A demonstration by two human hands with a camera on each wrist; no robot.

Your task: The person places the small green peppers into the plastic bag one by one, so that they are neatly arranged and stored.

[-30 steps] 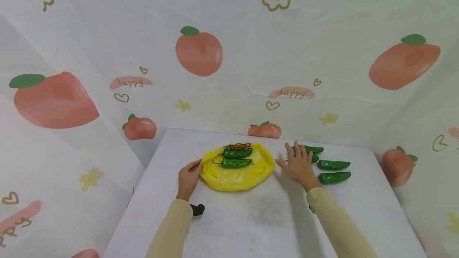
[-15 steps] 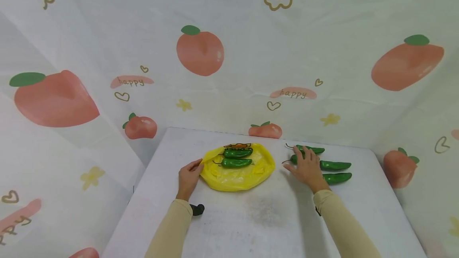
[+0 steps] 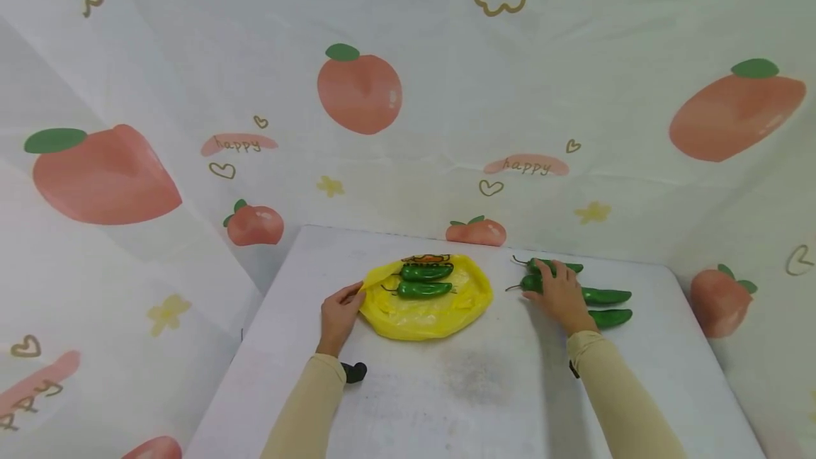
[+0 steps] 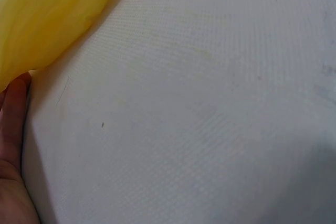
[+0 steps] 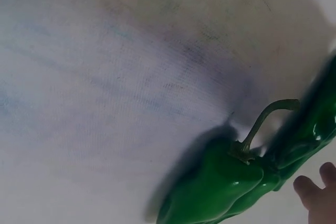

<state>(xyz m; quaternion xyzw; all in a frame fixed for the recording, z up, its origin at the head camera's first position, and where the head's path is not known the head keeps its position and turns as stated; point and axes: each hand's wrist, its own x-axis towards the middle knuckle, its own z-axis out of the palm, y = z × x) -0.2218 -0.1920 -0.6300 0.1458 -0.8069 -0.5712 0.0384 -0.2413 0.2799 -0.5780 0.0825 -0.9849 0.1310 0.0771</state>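
My left hand (image 3: 340,319) pinches the left rim of a yellow plastic bag (image 3: 426,324) that lies spread on the table. Two green peppers (image 3: 423,290) rest on the bag. My right hand (image 3: 562,299) is over the group of green peppers at the right, its fingers spread about one stemmed pepper (image 3: 531,283) and partly hiding it. In the right wrist view, fingertips (image 5: 315,187) appear beside a glossy green pepper (image 5: 220,182), with a gap between them. The left wrist view shows a bit of the left hand (image 4: 13,140) under the edge of the yellow bag (image 4: 47,19).
Another green pepper (image 3: 564,265) lies behind the right hand, and two more, one a long pepper (image 3: 608,296), lie to its right. A dark object (image 3: 355,372) shows beside the left wrist. A printed cloth (image 3: 408,190) stands around the white table (image 3: 440,402).
My right hand has drawn back to the right, and its fingers have bent from stretched out to closer about one pepper. The left hand stays on the bag's rim.
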